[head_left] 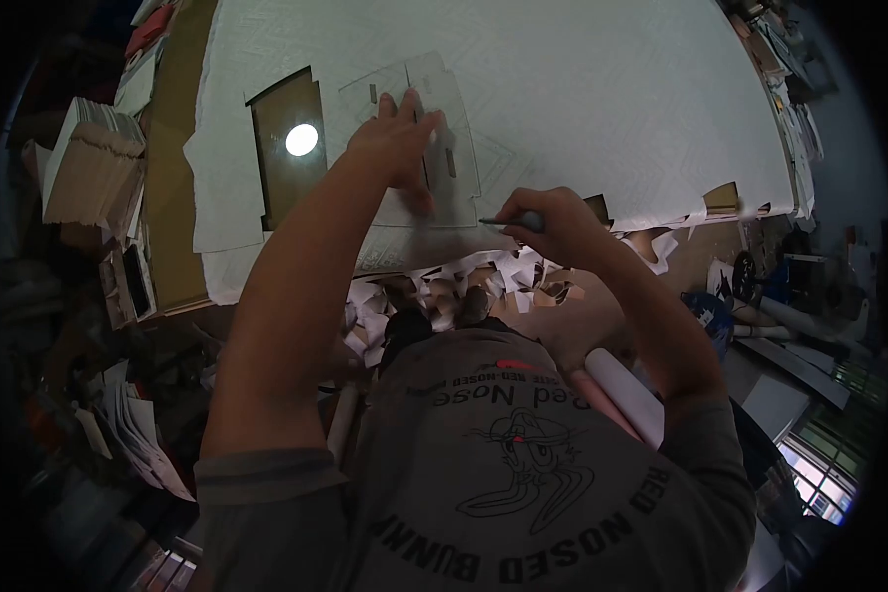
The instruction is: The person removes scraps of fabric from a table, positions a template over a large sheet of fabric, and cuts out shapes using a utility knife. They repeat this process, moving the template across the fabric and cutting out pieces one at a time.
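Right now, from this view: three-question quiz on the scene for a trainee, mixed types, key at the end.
1. Multiple choice: what is in the right hand?
a) scissors
b) a slim pen-like tool
c) a tape roll
2. True or false: the left hand rests on the slotted template.
3. Fill in the blank: seen from the wearer, the large rectangular cutout in the white sheet lies to the ____ of the slotted template.

Key: 1. b; 2. true; 3. left
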Demonstrator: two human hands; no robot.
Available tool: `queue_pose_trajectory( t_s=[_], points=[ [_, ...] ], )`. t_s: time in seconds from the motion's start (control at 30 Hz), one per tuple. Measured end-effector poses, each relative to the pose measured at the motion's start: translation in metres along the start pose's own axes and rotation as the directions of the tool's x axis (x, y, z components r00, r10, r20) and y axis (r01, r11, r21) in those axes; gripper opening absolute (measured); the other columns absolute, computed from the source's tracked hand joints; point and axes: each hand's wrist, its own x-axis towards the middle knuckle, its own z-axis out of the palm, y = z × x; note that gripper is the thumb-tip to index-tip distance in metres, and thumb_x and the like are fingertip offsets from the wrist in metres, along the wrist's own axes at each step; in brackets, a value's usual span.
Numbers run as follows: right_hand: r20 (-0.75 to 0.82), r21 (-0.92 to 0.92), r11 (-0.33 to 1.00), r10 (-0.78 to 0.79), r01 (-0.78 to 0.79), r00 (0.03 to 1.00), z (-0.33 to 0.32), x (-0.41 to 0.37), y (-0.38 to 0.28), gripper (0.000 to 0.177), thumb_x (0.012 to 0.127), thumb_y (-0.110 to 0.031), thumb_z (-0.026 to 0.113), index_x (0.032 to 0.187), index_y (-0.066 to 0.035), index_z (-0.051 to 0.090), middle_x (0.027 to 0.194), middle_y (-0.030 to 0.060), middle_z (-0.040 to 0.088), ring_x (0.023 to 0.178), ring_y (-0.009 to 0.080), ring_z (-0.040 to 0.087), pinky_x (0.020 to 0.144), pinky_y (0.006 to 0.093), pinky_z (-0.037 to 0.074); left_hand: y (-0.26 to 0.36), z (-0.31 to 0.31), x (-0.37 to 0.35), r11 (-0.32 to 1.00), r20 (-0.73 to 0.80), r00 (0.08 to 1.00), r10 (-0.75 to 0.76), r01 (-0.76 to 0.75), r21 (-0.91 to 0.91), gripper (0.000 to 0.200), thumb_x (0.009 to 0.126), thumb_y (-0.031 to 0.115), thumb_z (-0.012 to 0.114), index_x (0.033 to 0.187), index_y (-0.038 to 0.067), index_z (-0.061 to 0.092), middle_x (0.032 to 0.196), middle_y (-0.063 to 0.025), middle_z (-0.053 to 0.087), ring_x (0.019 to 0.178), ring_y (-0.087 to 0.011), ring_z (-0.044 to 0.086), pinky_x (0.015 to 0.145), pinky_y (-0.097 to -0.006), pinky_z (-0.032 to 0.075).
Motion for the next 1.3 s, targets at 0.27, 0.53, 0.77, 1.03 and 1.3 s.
queue_pose_trajectory(
  t_s=[0.27,0.53,0.77,1.03,1.3],
  points=[
    [0.110,-0.047,0.998,-0.040,0.046,0.993,-0.001,0.016,-0.002,0.017,0.089,-0.009,0.080,0.104,-0.007,0.072,0.087,0.0094,0.076,0.077,0.0276,0.074,0.071,0.0370,0.056,0.000,0.001,0.002,1.000,0.011,1.000,-0.006,0.006,0.019,0.137,0.050,0.046,0.103,0.164,0.022,0.030,0.175,-0.0214,0.012,0.160,-0.0496,0.015,0.122,-0.0566,0.038],
    [0.106,-0.092,0.990,-0.099,0.109,0.989,0.005,0.017,0.000,0.017,0.089,-0.008,0.080,0.104,-0.007,0.072,0.088,0.0098,0.077,0.079,0.0286,0.075,0.072,0.0380,0.057,0.001,-0.002,0.000,1.000,0.022,1.000,-0.005,0.004,0.020,0.137,0.050,0.049,0.104,0.164,0.023,0.032,0.175,-0.0224,0.014,0.159,-0.0492,0.017,0.123,-0.0532,0.037],
    [-0.107,0.139,0.981,-0.119,0.133,0.987,0.053,0.014,0.021,0.015,0.087,-0.005,0.079,0.101,-0.006,0.073,0.093,0.0104,0.077,0.083,0.0310,0.076,0.074,0.0388,0.059,0.001,-0.001,0.002,1.000,0.011,1.000,0.010,-0.010,0.015,0.138,0.049,0.045,0.104,0.164,0.020,0.030,0.174,-0.0255,0.013,0.158,-0.0527,0.016,0.122,-0.0560,0.039],
    [-0.216,0.061,0.974,-0.200,0.218,0.956,0.163,0.085,-0.067,0.018,0.091,-0.005,0.062,0.106,-0.010,0.071,0.094,0.0170,0.075,0.083,0.0372,0.073,0.071,0.0474,0.057,0.001,-0.002,0.004,0.998,0.037,0.999,0.028,-0.030,0.064,0.140,0.051,0.049,0.103,0.165,0.019,0.027,0.174,-0.0280,0.011,0.158,-0.0548,0.015,0.124,-0.0567,0.035],
    [-0.243,0.126,0.962,-0.208,0.244,0.947,0.104,-0.026,-0.008,0.019,0.089,-0.008,0.072,0.107,-0.006,0.070,0.099,0.0147,0.075,0.089,0.0357,0.074,0.075,0.0470,0.057,0.005,-0.005,0.004,0.999,0.076,0.997,-0.002,-0.002,0.046,0.140,0.051,0.047,0.102,0.165,0.021,0.026,0.175,-0.0243,0.009,0.160,-0.0509,0.012,0.124,-0.0572,0.035]
  ],
)
